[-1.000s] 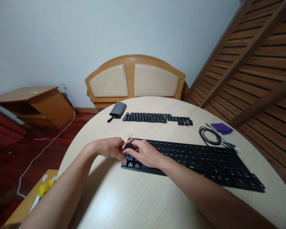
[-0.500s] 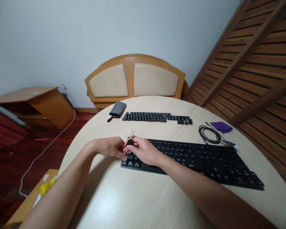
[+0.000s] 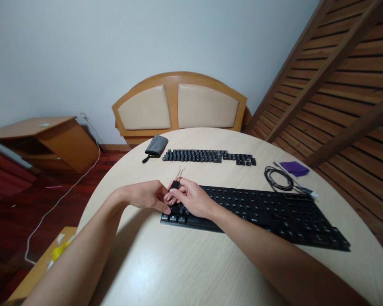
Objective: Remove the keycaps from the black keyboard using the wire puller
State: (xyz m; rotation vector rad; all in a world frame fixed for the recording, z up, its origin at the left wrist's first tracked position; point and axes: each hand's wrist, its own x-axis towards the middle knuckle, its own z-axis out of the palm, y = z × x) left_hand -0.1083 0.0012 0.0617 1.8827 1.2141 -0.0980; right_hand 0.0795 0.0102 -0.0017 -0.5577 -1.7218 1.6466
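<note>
My right hand [image 3: 194, 199] is closed around a wire keycap puller [image 3: 175, 185], its two thin hooked wires pointing up and away from me. It rests over the left end of a black keyboard [image 3: 239, 208], where many keycaps are off their places. Against it, my left hand [image 3: 148, 195] is closed, with the thumb tip down on the keys at the keyboard's left edge. What its bent fingers hold, if anything, is hidden. A few keycaps [image 3: 173, 217] sit in place at the near left corner, beside the left thumb.
Behind the keyboard, loose black keycaps [image 3: 194, 156] lie in rows on the round table [image 3: 166, 263]. A grey pouch [image 3: 157, 145] lies left of them. To the right are a coiled black cable [image 3: 276, 178] and a purple cloth [image 3: 294, 168].
The right hand and keycap puller have shifted slightly up and tilted to the right. The left hand stays at the keyboard's left edge. The whole view has moved a little.
</note>
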